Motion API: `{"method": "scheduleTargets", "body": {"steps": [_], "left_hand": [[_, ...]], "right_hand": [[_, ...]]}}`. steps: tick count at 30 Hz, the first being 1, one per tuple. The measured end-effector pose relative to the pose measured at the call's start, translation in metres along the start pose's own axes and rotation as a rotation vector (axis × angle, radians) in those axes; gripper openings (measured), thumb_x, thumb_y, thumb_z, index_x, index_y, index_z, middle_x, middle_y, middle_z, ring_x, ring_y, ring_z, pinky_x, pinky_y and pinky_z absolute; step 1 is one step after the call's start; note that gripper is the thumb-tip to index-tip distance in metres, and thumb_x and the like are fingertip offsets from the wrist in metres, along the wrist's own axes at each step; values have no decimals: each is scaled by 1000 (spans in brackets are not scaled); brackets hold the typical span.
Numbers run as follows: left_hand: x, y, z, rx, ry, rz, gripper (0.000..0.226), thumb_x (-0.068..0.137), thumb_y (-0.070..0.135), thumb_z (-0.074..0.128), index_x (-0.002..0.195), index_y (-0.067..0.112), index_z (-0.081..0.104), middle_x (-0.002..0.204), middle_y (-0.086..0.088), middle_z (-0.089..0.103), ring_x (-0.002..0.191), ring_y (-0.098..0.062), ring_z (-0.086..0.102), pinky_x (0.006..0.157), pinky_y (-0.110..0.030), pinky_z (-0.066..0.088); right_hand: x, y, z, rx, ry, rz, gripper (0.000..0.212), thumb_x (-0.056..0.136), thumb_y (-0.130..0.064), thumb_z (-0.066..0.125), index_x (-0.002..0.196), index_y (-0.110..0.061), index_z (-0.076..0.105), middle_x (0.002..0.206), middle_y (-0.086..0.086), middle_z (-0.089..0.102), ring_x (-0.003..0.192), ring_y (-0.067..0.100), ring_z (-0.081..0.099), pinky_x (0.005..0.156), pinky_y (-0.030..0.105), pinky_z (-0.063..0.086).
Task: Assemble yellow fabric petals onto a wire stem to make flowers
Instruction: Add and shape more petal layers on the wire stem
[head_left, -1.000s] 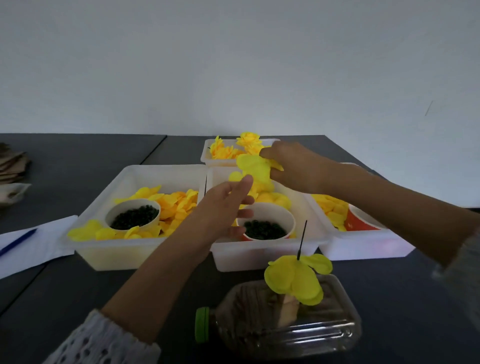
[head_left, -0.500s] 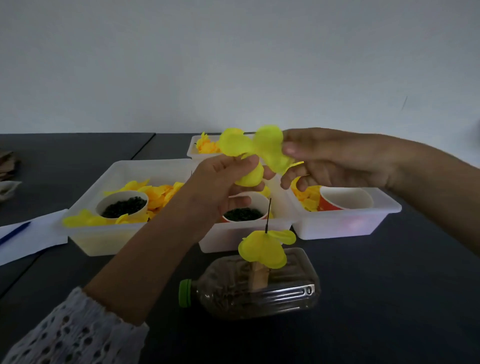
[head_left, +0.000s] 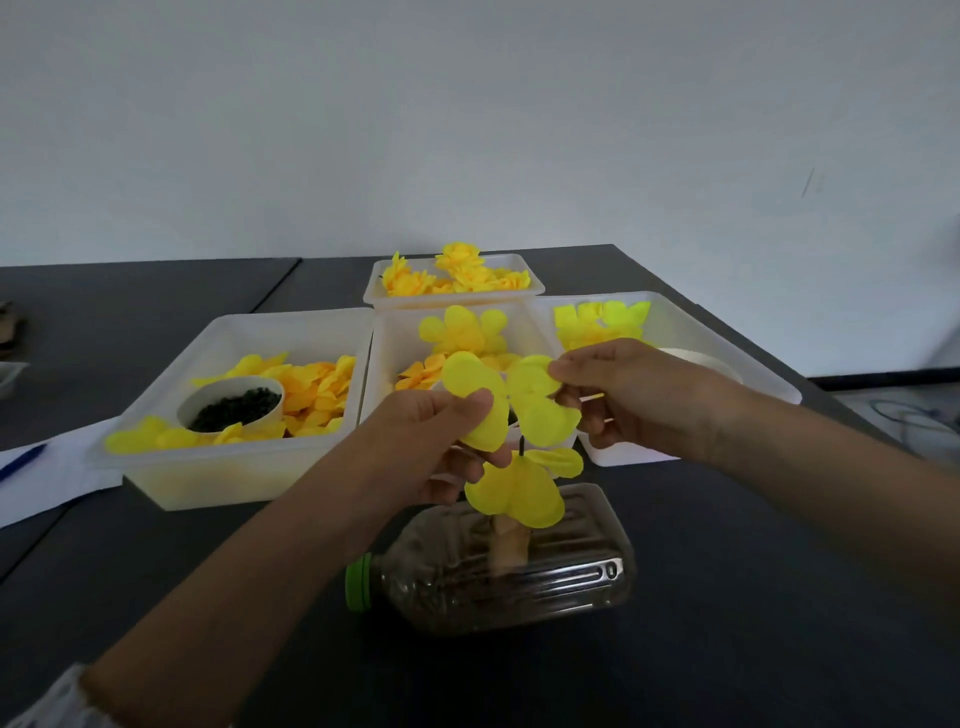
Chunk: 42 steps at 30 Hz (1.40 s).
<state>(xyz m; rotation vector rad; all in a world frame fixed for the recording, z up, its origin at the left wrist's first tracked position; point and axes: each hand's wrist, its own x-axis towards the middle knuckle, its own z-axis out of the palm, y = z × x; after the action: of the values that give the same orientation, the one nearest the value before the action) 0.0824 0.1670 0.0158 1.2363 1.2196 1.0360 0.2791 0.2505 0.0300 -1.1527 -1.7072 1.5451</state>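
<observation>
Left of the clear bottle (head_left: 498, 566) lying on the dark table, a white tray (head_left: 156, 462) is holding loose yellow petals and a cup of dark beads. Above the bottle, the left hand (head_left: 431, 447) is pinching one side of a yellow petal piece (head_left: 511, 402), the right hand (head_left: 623, 395) pinching the other, likely spreading it to thread over the wire stem (head_left: 521, 446) just below, which is standing upright from the bottle and already carrying petals.

We noted dim, flat light; soft focus throughout; wide-angle bending at the edges; faint glare on the bottle (head_left: 519, 571).
</observation>
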Motion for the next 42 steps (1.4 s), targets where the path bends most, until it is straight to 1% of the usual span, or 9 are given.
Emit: {"method": "scheduleTargets", "body": {"steps": [4,7,11,14,19,25,33,38,42], "left_hand": [[-1,-2,1,-62,-20,-26,25,94,29,54,88,12,71,82,-2,75,56,-4,62,46,-18,46],[-3,-1,3,-138,-30,-7,12,93,20,57,98,16,67,88,-5,76,60,-7,67,46,-18,48],[-4,-1,8,-85,78,79,29,94,17,58,121,21,47,82,-3,76,56,-9,66,44,-17,45],[-5,-6,13,-32,110,153,37,94,11,57,126,19,39,77,-2,76,52,-11,65,43,-14,43],[-3,-16,17,64,150,238,36,94,7,58,118,24,37,75,-2,75,48,-17,63,52,-23,51],[-9,-27,22,144,153,240,30,95,5,56,105,25,37,72,-2,74,43,-16,59,48,-21,47],[-11,-24,23,106,199,486,25,98,3,50,91,27,44,69,-7,69,44,-12,55,45,-21,43],[-8,-26,23,167,203,460,24,97,1,50,85,20,58,66,-3,70,44,-11,53,47,-19,44],[-9,-31,20,187,208,422,25,97,3,50,84,21,62,66,-3,71,45,-6,54,48,-17,44]], "right_hand": [[5,1,2,22,45,-32,31,97,-20,55,68,-14,63,61,-2,54,45,13,42,43,22,32],[6,0,0,47,99,-63,31,97,-19,53,67,-16,62,58,-4,54,43,13,40,42,22,32],[8,3,-7,67,137,-67,25,96,-19,53,72,-14,58,59,-3,53,43,14,39,42,23,31],[10,9,-7,55,133,-51,31,96,-18,52,66,-14,58,58,0,50,42,14,38,43,22,30],[11,18,-5,74,113,-20,43,95,-19,53,52,-20,58,57,-1,47,44,14,37,44,22,29],[15,26,-2,49,133,3,28,94,-19,54,67,-14,56,58,1,47,52,19,34,52,26,28],[16,19,-8,155,94,-195,23,96,-20,53,75,-16,61,61,-2,51,53,16,42,49,26,29],[22,24,-2,139,129,-73,29,95,-20,54,66,-16,58,59,0,48,52,18,36,45,24,30],[21,31,1,104,125,-23,25,94,-22,54,70,-15,57,57,0,48,48,16,38,49,25,31]]}}
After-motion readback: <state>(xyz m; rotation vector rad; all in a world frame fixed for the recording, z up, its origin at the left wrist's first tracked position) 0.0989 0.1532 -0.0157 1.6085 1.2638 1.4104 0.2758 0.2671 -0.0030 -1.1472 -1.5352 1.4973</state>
